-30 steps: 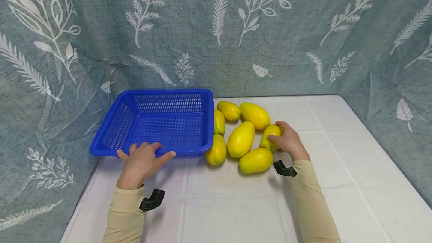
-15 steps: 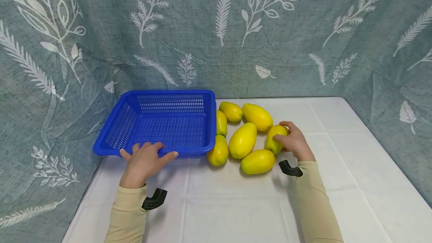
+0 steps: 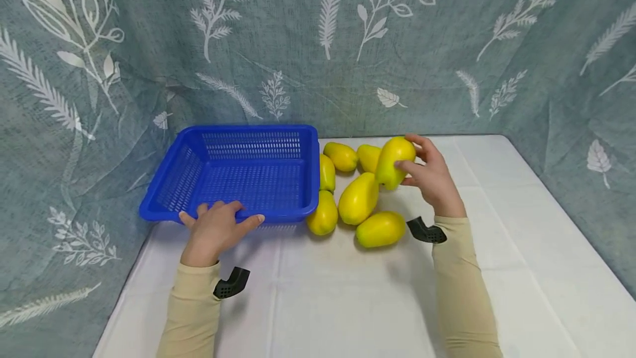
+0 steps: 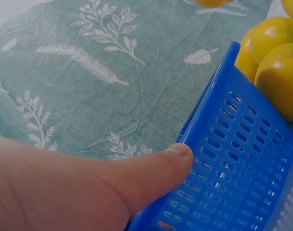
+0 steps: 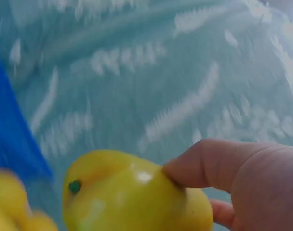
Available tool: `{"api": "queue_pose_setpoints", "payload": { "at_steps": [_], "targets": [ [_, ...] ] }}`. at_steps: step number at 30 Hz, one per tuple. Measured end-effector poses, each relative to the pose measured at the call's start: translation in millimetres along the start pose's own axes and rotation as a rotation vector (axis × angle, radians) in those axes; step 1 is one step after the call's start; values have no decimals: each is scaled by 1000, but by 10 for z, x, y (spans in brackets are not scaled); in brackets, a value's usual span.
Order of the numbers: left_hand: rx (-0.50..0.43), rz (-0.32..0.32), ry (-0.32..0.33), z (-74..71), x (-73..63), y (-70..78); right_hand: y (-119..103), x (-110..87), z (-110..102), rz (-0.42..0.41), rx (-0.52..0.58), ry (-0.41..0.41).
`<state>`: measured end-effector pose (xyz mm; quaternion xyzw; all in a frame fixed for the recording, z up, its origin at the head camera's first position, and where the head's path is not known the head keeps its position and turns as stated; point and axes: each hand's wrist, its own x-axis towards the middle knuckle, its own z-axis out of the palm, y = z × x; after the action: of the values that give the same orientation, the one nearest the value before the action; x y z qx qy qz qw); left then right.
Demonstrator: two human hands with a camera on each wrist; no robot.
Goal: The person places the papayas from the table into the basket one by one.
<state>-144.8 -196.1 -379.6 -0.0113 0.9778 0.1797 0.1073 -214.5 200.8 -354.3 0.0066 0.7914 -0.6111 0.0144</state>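
Note:
In the head view my right hand [image 3: 433, 178] holds a yellow-green papaya [image 3: 395, 162] up above the others, its thumb on the near side and fingers round the far side. The right wrist view shows the small green stem end of this papaya [image 5: 132, 197] pointing away from the thumb. My left hand [image 3: 213, 236] grips the near rim of a blue plastic basket [image 3: 308, 211]. Its thumb [image 4: 158, 166] lies against the slotted outer wall in the left wrist view, and the other fingers reach over the rim.
Several more yellow papayas lie right of the basket, among them a large papaya [image 3: 358, 200] in the middle and a papaya [image 3: 380, 229] nearest me. A white cloth covers the table [image 3: 338, 303]. A patterned green curtain [image 3: 422, 87] hangs behind and at both sides.
My right hand has lifted the papaya from the table and moved it up and slightly left. My left hand stays on the basket rim.

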Motion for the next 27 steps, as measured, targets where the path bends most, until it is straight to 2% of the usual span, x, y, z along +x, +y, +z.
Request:
{"api": "queue_pose_setpoints", "payload": {
  "at_steps": [3, 7, 11, 14, 20, 27],
  "targets": [
    [1, -10, -6, 1, -4, -22, -251, 134, 347, -35, 13, -94],
    [2, -24, -7, 27, -10, -42, -483, 283, 930, -46, -14, -239],
    [9, -28, 0, 37, -4, -26, -530, 371, 1490, -26, -20, -394],
    [10, -27, 1, 42, -2, 7, -465, 415, 1801, 26, -27, -470],
    [-4, -17, 20, 48, -2, 44, -326, 468, 2138, 148, -5, -505],
    [6, -10, 50, -15, -36, 3, -269, 449, 2334, 170, -14, -558]
  ]
}}
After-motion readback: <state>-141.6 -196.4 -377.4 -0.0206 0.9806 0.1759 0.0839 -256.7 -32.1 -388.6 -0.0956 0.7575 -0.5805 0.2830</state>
